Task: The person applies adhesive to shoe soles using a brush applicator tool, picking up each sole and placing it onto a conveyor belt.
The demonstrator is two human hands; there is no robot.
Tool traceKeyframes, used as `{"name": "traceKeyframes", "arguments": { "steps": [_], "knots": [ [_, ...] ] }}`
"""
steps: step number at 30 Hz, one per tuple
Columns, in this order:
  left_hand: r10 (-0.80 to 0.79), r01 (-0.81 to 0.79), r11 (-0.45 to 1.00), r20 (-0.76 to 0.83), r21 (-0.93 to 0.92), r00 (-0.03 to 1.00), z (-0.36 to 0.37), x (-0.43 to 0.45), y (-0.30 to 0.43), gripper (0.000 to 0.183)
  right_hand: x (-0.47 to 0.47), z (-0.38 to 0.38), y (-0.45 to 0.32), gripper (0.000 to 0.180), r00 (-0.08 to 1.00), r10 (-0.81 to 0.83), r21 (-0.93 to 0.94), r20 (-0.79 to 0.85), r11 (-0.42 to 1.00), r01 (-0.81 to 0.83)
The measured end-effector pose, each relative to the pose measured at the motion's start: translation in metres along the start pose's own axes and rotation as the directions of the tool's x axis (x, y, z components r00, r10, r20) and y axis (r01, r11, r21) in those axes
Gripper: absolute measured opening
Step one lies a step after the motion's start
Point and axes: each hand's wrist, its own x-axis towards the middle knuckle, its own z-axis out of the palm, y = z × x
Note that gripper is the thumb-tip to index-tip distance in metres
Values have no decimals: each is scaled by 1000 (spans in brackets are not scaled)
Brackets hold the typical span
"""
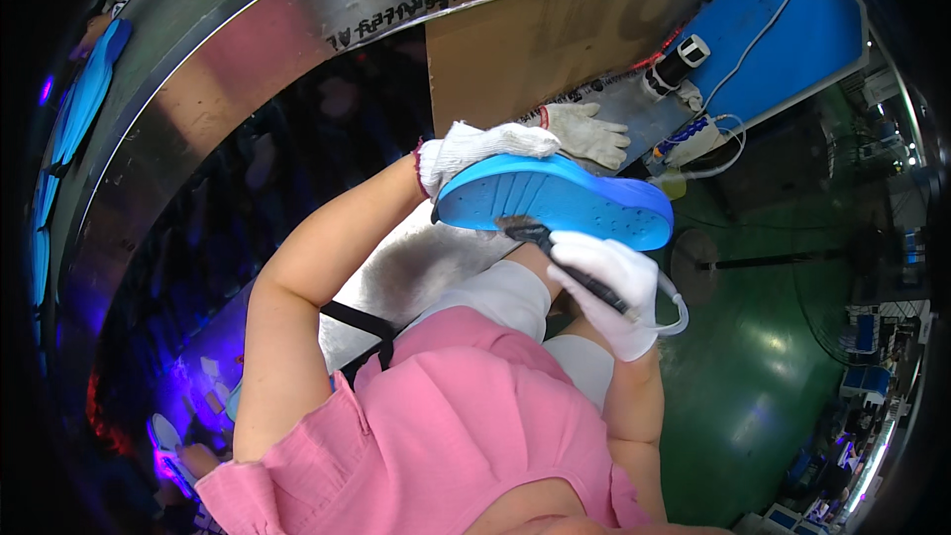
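Observation:
In a white knit glove, my left hand (483, 152) holds a blue foam shoe sole (550, 193) by its far edge, near the wider end. The sole's hollow face with ridges and small holes is turned towards me. My right hand (609, 275), in a thin white glove, grips a black-handled brush (576, 271). The brush's brown bristles are at the near rim of the sole; whether they touch it I cannot tell. A thin clear tube runs from the handle's rear end around my right wrist.
A spare knit glove (587, 134) lies beyond the sole, beside a cardboard sheet (520, 52). A black-and-white cylinder (672, 70) and a blue jointed hose (683, 135) stand at the back right. A metal rim (200, 96) curves along the left. More blue pieces (82, 104) lie at far left.

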Motion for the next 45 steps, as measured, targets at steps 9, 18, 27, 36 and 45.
{"name": "traceKeyframes", "arguments": {
  "steps": [9,18,27,36,45],
  "knots": [
    [67,-71,990,34,125,997,-19,-3,-6,38,3,-12,-8,28,988,-127,-177,90,974,142],
    [-805,721,386,171,-576,568,-23,6,33,60,1,-12,-8,32,988,-154,-136,-7,979,152],
    [-261,180,419,72,-890,963,-30,-25,109,66,-14,-1,3,25,940,-33,351,-341,923,159],
    [82,-232,384,-218,-894,973,-66,14,178,96,-11,20,13,27,929,51,483,-366,864,143],
    [278,446,-633,-351,633,894,-85,-57,325,38,-21,22,28,25,912,287,545,-294,834,-87]
  ]
}}
